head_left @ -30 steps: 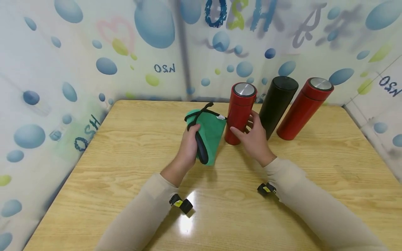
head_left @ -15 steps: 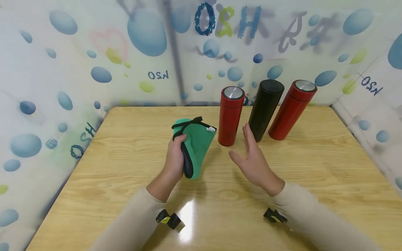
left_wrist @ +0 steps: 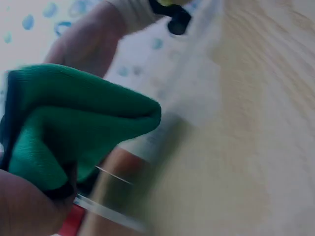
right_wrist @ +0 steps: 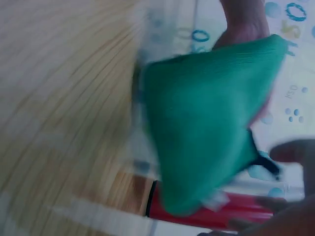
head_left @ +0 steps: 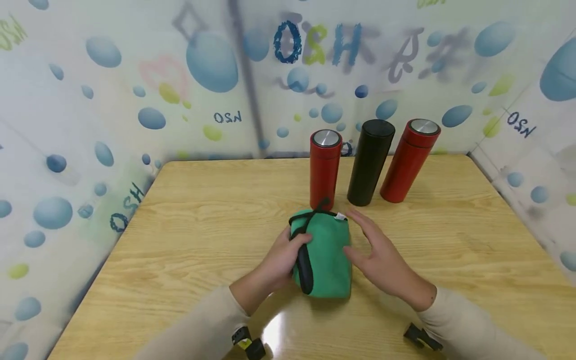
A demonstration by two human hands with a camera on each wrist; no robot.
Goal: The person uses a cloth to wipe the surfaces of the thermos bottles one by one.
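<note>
A green cloth pouch (head_left: 330, 260) with black trim, a black strap and a small white tag is raised a little above the table. My left hand (head_left: 283, 257) grips its left side, the thumb lying over the black edge. Just to the right of the pouch is my right hand (head_left: 384, 262), fingers extended and thumb near the cloth; contact is unclear. Behind the pouch stands a red flask (head_left: 325, 170) with a silver-topped lid, its base partly hidden by the strap. In the right wrist view the pouch (right_wrist: 206, 118) looks folded and blurred.
To the right of the near red flask stand a black flask (head_left: 371, 162) and a second red flask (head_left: 409, 162). All are on a wooden table (head_left: 216, 210). Patterned walls (head_left: 211, 135) close off the back and sides.
My right hand has let go of the near red flask and come back beside the pouch. The left hand has carried the pouch nearer and rightward, in front of that flask.
</note>
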